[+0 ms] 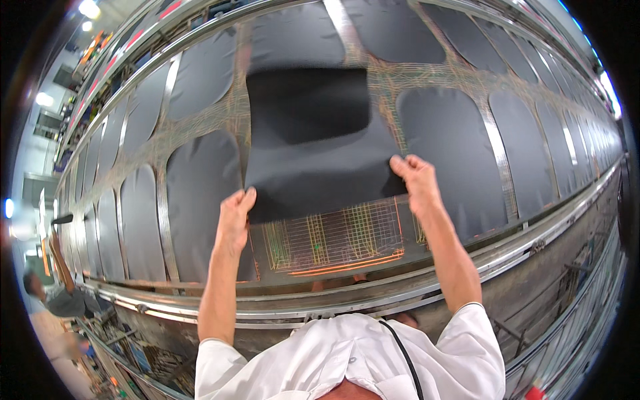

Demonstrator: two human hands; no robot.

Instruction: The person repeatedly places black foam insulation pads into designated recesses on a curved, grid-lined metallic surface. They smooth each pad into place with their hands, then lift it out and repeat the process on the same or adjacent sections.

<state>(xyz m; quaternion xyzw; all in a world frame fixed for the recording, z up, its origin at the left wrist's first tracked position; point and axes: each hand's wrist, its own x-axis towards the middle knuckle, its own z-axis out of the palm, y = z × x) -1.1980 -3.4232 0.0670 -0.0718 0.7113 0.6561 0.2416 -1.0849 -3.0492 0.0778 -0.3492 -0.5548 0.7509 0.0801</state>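
Observation:
A flexible black sheet (320, 175) with rounded corners is stretched between my two hands. My left hand (235, 212) pinches its near left corner, thumb on top. My right hand (416, 179) grips the right edge, a bit farther from me. The sheet's near edge is raised off the long metal table. Toward the far end the sheet bends, and a darker, almost rectangular area (310, 103) shows there. Below the raised edge, a bare patch of table (337, 235) bears a grid of orange, yellow and green lines.
Similar black sheets lie in two rows, among them one at left (203, 207) and one at right (450, 160). A metal rail (267, 315) runs along the near edge. At far left, a co-worker in a grey sleeve (67, 301) reaches over the table.

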